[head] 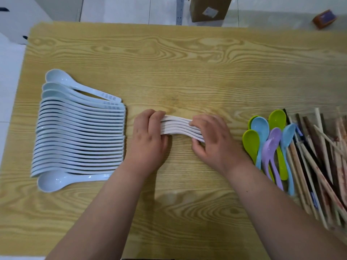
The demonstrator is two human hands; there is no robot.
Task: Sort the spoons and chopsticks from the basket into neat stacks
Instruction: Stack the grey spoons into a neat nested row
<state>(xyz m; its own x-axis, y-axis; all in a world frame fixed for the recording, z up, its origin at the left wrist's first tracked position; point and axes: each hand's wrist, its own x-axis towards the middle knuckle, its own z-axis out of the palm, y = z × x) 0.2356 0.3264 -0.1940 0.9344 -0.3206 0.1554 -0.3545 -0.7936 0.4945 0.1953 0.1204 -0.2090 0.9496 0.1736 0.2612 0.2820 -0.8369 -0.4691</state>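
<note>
Head view. A bundle of white spoons [178, 126], smooth and glossy with gently curved handles, stood on edge near the middle of the table [187, 62], whose top bore a yellow wood-grain pattern. The left hand [148, 136] gripped one end of the bundle with curled fingers, and the right hand [216, 139] clasped the other end between thumb and curled fingers. Both ends lay hidden under the hands, so the bowls of these spoons could not be seen.

To the left, well apart from the hands, a long row of pale spoons [80, 132] lay nested on edge, with single spoons lying bowl-up at its far and near ends. The printing on their handles was too blurred to read.

To the right lay plastic coloured spoons [268, 143] in green, blue and lilac, overlapping loosely, just beside a heap of wooden chopsticks [319, 162], pale and dark, crossing one another and cut off by the frame edge.

Beyond the table, a cardboard box [208, 8] was cropped at the top edge.
</note>
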